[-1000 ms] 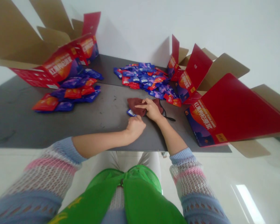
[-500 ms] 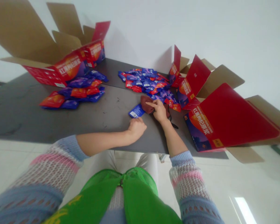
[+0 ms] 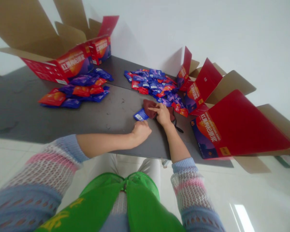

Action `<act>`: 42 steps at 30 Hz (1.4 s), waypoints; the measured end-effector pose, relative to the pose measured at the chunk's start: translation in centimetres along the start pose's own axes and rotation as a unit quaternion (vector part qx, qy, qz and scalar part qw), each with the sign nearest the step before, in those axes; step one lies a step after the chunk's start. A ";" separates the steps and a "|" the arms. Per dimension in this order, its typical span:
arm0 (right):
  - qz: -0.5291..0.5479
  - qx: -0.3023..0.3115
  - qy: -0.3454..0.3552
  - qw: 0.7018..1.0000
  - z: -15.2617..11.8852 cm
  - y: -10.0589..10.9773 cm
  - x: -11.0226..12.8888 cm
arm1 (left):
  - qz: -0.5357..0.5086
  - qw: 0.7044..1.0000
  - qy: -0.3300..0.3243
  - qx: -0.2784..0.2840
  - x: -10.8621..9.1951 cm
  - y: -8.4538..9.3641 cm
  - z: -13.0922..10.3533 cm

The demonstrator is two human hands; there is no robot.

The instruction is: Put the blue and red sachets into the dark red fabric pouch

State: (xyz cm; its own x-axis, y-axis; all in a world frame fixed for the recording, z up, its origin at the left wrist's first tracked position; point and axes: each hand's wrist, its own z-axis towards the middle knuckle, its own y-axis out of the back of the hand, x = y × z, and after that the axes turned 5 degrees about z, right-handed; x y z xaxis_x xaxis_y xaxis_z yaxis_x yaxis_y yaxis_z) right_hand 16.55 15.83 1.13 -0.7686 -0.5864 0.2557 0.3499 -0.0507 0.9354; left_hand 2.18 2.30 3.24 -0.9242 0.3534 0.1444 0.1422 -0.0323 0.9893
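Observation:
My left hand (image 3: 141, 131) is closed, knuckles up, at the lower edge of a blue sachet (image 3: 140, 115) with a white label, which lies on the grey table. The fingertips are hidden under the hand, where they appear to pinch the sachet's edge. To the right, my right hand (image 3: 162, 115) rests on a soft brown cloth item (image 3: 148, 106) with a black cord (image 3: 178, 128). One finger stretches left across the cloth, and the others curl on it. Part of the cloth covers the sachet's right end. More cloth shows right of the hand.
A heap of blue and red sachets (image 3: 152, 82) lies behind my hands. A smaller pile (image 3: 74, 91) sits left, before open red cartons (image 3: 73, 64). More open red cartons (image 3: 210, 129) line the right side. The table's front edge (image 3: 125, 155) runs near my forearms.
The view has shifted slightly. My right finger and the brown cloth have moved a little left, over the blue sachet's right end. My left hand stays at the sachet.

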 end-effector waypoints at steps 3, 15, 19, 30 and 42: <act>-0.037 -0.020 -0.071 0.997 -0.1 0.2 -1.4 | -0.008 1.000 0.001 0.010 0.2 0.2 0.1; 0.081 -0.033 0.139 0.986 -0.7 -1.0 1.5 | 0.025 0.999 0.035 -0.013 -0.8 -0.6 0.1; 0.056 0.012 0.158 0.986 -0.8 -0.9 3.2 | 0.030 0.999 0.031 -0.016 -0.7 -0.5 0.1; -0.013 -0.043 -0.067 0.997 0.7 -0.8 -1.6 | 0.020 0.999 0.024 -0.006 -0.5 -0.7 0.0; 0.143 -0.114 0.097 0.978 -0.1 -1.8 -1.0 | 0.048 0.999 0.017 -0.007 -0.1 -0.7 -0.2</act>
State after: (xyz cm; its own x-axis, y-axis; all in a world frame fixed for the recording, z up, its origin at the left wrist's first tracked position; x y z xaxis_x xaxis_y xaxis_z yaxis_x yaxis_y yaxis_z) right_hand 16.77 16.44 -0.82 -0.5127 -0.7445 0.4276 0.6640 -0.0281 0.7472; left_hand 2.15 2.10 2.49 -0.9183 0.3159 0.2385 0.2255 -0.0776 0.9711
